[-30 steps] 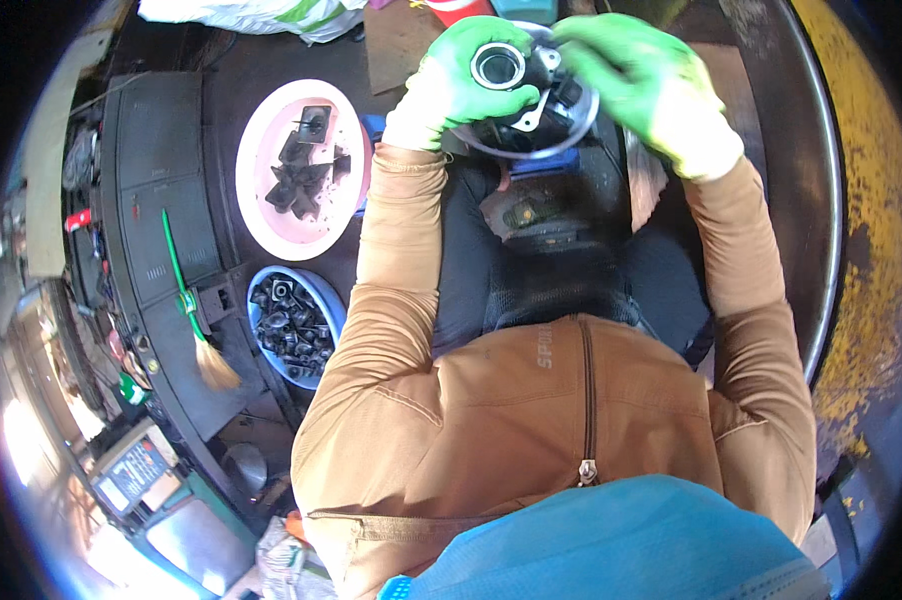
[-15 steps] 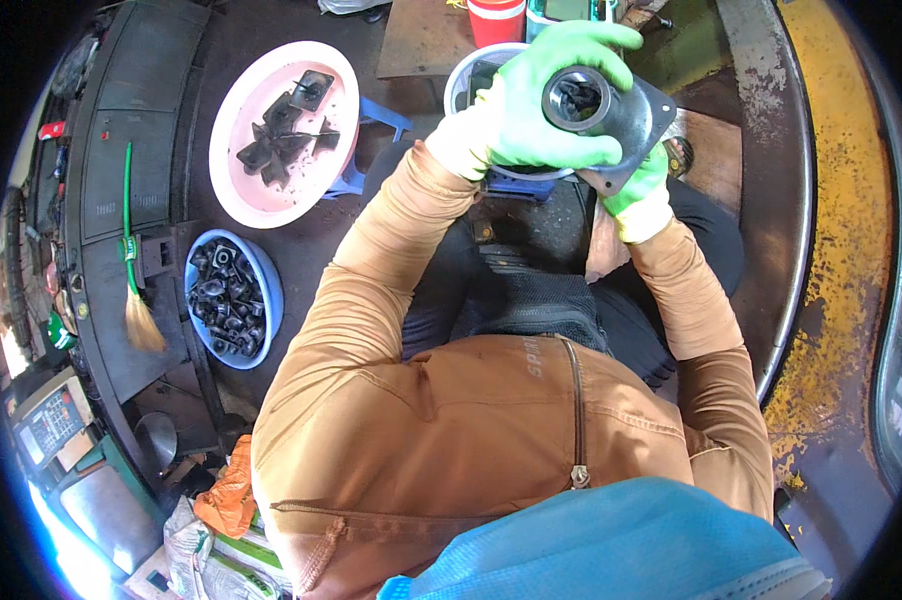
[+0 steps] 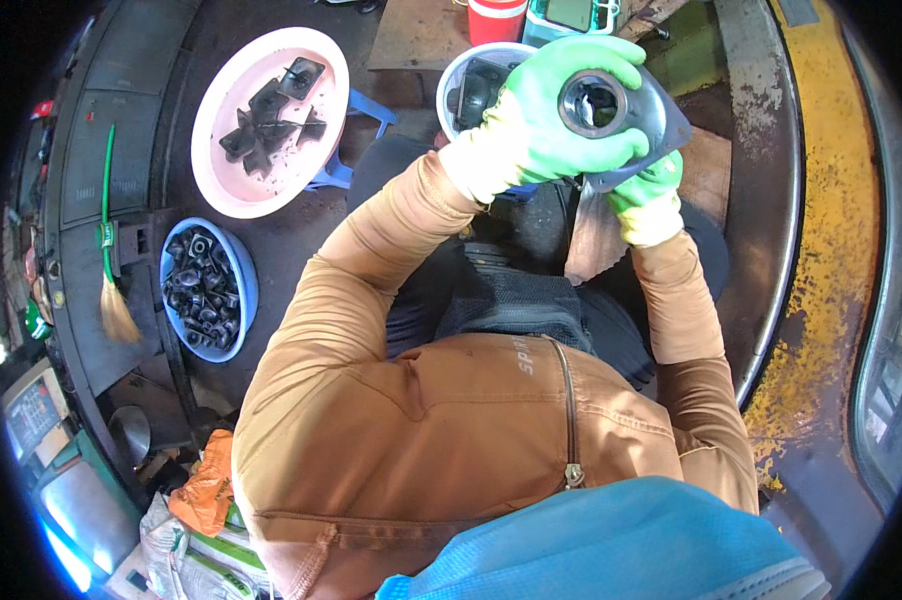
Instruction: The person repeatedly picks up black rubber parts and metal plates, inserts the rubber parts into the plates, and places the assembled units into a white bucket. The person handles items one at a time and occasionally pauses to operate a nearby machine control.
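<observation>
My left hand [image 3: 556, 120], in a light green work glove, wraps its fingers and thumb round the round neck of a black flanged part [image 3: 663, 128]. The part has an open ring facing up and a squarish plate with rounded corners. My right hand [image 3: 648, 196], gloved in the same green, is closed at the plate's lower edge; its fingertips are partly hidden beneath the part. Just behind my left hand, a pale basin [image 3: 452, 75] holds more black parts [image 3: 483, 92].
At left, a pink basin [image 3: 223, 120] with several black flanged parts stands by a blue stool [image 3: 369, 108]. A blue basin [image 3: 244, 290] heaped with small black pieces sits nearer. Beyond are a red bucket [image 3: 496, 22] and broom [image 3: 109, 240]. A worn yellow metal edge [image 3: 821, 260] runs along the right.
Both hands keep hold of the black part, which has tilted slightly and shifted a little right in view. The surroundings have slid left in the picture, uncovering more of the pale basin.
</observation>
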`<state>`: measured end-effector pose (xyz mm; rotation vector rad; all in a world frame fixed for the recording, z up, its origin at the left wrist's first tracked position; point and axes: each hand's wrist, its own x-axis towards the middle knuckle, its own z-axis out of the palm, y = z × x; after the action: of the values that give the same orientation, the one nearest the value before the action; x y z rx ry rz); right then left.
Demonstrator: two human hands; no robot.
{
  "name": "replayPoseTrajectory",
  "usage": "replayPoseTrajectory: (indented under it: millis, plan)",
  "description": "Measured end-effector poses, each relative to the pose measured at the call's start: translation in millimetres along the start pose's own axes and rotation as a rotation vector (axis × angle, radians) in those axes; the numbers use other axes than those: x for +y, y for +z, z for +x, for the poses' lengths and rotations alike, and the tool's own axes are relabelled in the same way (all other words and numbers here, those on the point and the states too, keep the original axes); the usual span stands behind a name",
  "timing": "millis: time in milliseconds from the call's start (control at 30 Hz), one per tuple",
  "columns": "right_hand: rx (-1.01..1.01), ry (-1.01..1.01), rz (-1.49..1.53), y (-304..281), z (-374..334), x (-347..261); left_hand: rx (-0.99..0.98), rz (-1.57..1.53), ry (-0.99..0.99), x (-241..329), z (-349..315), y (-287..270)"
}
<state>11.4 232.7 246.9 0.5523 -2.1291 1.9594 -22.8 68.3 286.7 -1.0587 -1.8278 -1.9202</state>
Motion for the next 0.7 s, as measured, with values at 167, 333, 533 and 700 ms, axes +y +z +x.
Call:
replayPoseTrajectory:
  millis: [167, 333, 533, 700]
  plan:
    - [-0.276, 0.102, -0.313, -19.6, 9.0, -30.6, -0.148, 0.073, 0.039, 7.8, 8.4, -10.4]
    - [-0.596, 0.093, -0.162, -32.1, 8.4, -27.2, -0.436, -0.194, -0.064, 10.6, 6.2, -14.7]
    - [-0.426, 0.162, -0.041, -16.5, -0.8, -7.7, -0.655, -0.342, 0.031, -7.1, 17.2, -25.6]
    - [0.000, 0.096, 0.020, -9.5, 22.2, -4.7, -0.205, 0.120, -0.052, -14.4, 26.1, -32.8]
